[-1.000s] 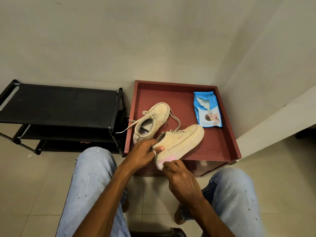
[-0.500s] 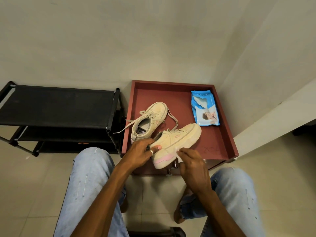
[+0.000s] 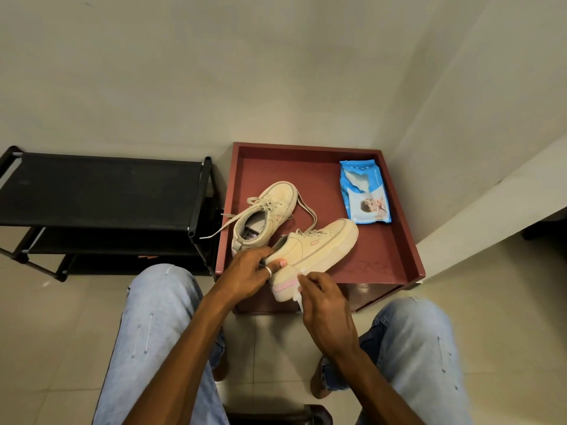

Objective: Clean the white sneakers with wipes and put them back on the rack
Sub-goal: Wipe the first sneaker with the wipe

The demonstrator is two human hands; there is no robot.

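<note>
Your knees in light blue jeans (image 3: 159, 317) are spread apart over the tiled floor (image 3: 276, 348). Both arms reach forward between them.

Your left hand (image 3: 248, 271) grips the heel end of one white sneaker (image 3: 319, 243), with the fingers curled round its back and the thumb lying on its side. Your right hand (image 3: 325, 308) pinches a small white wipe (image 3: 299, 303) and holds it against the sole at the heel, just by the pink stripe. Only a little bit of the wipe peeks out from under your fingers.

The heel of that sneaker sticks out past the near edge of the red bench (image 3: 377, 250), and its toe points away to the right. You cannot tell if the toe end sits on the bench or is lifted a bit.

The bench has a raised rim all round, like a tray. Inside it, just behind your left hand, the other white sneaker (image 3: 270, 207) sits with its toe pointing away. One loose lace hangs out over the left rim. Something grey lies inside this shoe. In the far right corner lies a blue pack of wipes (image 3: 365, 194), flat on the red top.

To the left, just beside the bench, stands the black rack (image 3: 101, 191) against the pale wall (image 3: 276, 72).
</note>
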